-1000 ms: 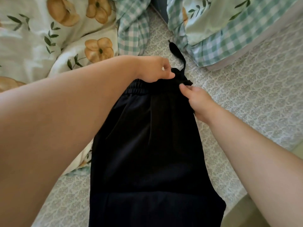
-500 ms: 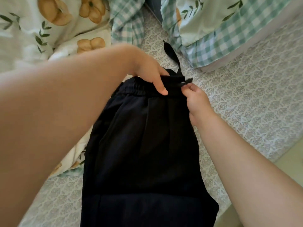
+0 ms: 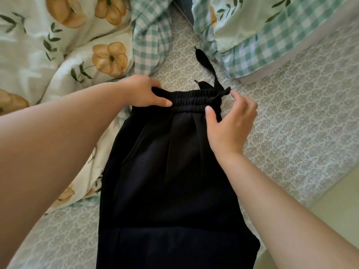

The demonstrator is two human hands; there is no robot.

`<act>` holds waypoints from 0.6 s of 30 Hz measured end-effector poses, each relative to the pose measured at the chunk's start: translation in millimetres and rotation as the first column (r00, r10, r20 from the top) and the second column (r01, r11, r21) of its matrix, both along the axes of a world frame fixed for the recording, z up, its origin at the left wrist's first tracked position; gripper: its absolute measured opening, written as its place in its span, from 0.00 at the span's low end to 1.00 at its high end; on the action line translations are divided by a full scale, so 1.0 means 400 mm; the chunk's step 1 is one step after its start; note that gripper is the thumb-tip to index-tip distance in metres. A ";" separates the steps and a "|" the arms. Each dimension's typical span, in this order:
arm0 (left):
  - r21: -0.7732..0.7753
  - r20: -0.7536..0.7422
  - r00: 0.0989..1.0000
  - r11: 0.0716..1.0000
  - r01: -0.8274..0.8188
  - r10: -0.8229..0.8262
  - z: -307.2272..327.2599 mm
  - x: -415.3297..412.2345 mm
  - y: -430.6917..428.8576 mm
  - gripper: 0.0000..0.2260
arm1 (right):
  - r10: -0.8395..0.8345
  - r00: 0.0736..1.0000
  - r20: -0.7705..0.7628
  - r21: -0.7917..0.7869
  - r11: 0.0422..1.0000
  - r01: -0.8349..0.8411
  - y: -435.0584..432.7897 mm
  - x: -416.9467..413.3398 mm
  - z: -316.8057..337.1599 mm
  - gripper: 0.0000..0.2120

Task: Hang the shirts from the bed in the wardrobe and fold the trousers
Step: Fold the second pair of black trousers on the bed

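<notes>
Black trousers (image 3: pixel 171 171) lie lengthwise on the bed, their elastic waistband (image 3: pixel 190 98) at the far end and the legs running toward me, folded over near the bottom edge. Two drawstring ends (image 3: pixel 206 63) trail beyond the waistband onto the sheet. My left hand (image 3: pixel 141 92) grips the waistband's left corner, thumb on top. At the waistband's right corner is my right hand (image 3: pixel 231 121), thumb pressed on the fabric and fingers spread apart just off the drawstring knot. No shirts are in view.
A floral duvet (image 3: pixel 58 55) is bunched on the left, partly under the trousers. A green-checked pillow (image 3: pixel 272 30) lies at the upper right. The patterned sheet (image 3: pixel 301 113) stretches right to the mattress edge, with pale floor (image 3: pixel 330 210) beyond.
My left hand slid leftward along the waistband to its left corner, stretching it flat. My right hand let go of the knot and opened, thumb resting on the right corner.
</notes>
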State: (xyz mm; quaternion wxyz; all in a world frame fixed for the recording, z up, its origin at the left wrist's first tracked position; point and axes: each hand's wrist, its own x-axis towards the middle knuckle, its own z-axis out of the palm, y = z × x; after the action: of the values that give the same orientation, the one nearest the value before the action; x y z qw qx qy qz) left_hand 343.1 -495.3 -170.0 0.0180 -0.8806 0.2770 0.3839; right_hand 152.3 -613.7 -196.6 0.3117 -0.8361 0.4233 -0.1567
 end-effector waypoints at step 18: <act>-0.090 0.559 0.821 0.975 0.204 -0.120 -0.205 -0.315 0.202 0.29 | 0.516 0.627 -0.583 -0.176 0.673 -0.718 0.034 -0.074 -0.121 0.29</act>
State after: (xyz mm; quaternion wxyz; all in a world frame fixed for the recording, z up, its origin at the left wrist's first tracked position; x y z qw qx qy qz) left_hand 217.2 -414.6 -252.1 0.0651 -0.9257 0.3616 0.0906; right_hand 122.7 -600.1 -245.1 0.0550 -0.9857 0.1258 0.0972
